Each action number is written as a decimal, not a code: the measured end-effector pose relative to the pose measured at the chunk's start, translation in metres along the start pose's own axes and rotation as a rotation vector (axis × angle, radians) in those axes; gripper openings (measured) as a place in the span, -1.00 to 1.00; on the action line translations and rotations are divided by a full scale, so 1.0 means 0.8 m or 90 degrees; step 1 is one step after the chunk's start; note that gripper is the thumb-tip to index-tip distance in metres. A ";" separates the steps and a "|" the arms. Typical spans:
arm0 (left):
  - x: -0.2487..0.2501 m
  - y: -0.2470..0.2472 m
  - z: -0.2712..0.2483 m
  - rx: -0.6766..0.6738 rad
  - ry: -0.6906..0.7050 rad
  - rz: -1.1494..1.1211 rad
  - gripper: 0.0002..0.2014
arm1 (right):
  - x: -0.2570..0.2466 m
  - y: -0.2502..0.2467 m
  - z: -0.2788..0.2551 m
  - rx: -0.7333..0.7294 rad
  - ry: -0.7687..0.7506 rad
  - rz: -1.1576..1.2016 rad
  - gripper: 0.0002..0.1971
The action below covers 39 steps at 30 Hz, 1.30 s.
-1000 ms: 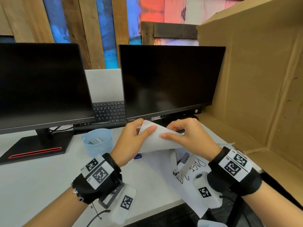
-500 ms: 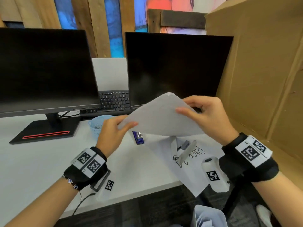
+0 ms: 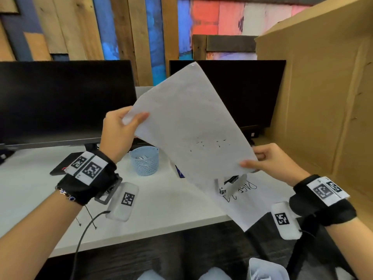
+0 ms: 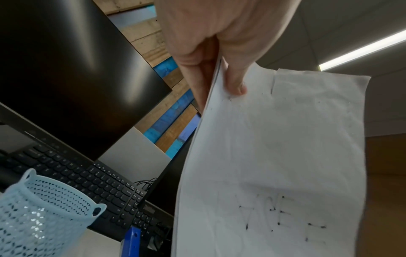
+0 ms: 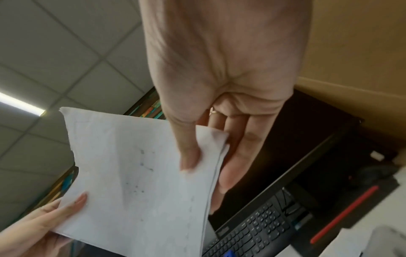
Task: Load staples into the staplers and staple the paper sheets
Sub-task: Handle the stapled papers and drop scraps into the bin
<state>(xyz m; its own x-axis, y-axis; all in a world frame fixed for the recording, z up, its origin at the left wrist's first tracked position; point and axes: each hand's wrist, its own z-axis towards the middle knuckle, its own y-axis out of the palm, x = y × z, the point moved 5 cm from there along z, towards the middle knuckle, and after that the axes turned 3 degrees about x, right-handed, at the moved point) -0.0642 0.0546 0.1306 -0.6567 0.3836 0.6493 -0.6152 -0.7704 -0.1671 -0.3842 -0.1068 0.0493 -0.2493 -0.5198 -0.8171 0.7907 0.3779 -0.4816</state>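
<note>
Paper sheets (image 3: 187, 134) held in the air above the desk (image 3: 40, 195), tilted, top corner pointing to about 12 o'clock in front of the right monitor (image 3: 252, 93).

Left hand (image 3: 119, 132): thumb on the near face, fingers behind, pinching the edge at the sheets' 9 o'clock. Right hand (image 3: 270, 162): thumb on top, fingers underneath, pinching the corner at about 4 o'clock. Left wrist view shows at least two layers at the pinched edge; exact count cannot be told.

Handling, as judged: very light, limp, bows between the two grips; creases and tears easily, and layers slide on one another. Hold opposite edges, square them, keep a firm pinch close to the corner to be stapled.

On the desk: open stapler (image 3: 230, 186) at 5 o'clock below the held sheets, resting on another sheet (image 3: 252, 207) with handwriting; blue mesh basket (image 3: 144, 160) at 7 o'clock; small blue object (image 3: 180, 173) beside it, mostly hidden.
</note>
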 end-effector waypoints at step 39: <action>-0.039 0.091 -0.051 -0.242 -0.049 0.145 -0.45 | -0.022 0.070 -0.011 0.081 0.097 0.139 -0.38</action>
<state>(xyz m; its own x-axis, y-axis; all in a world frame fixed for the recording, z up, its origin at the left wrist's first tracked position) -0.1063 0.0070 0.0680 -0.7690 0.1758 0.6146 -0.5843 -0.5831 -0.5644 -0.3404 -0.0700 0.0340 -0.1393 -0.3116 -0.9400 0.8964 0.3636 -0.2534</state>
